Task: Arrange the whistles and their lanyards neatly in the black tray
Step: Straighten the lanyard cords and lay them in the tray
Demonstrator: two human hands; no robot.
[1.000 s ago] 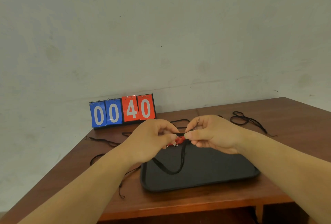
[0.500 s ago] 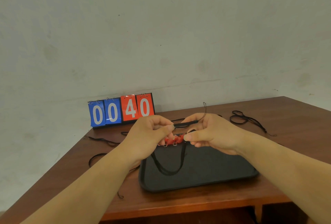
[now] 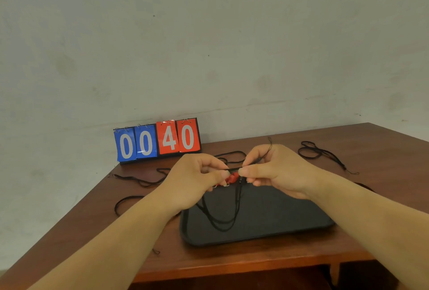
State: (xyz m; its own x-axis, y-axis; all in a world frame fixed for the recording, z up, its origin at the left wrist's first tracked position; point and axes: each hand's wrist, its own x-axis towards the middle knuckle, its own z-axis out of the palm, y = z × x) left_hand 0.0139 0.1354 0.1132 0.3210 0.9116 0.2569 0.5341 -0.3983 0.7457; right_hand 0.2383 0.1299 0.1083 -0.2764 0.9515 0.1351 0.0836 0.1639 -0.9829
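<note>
Scoreboard point(image 3: 157, 142) reads 0040 (blue zeros, red 40) behind black tray point(image 3: 278, 222).

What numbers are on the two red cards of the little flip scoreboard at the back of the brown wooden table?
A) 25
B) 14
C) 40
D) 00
C: on the small flip scoreboard, the two red cards show a white 4 and a white 0, and the two blue cards beside them show 00.
</note>
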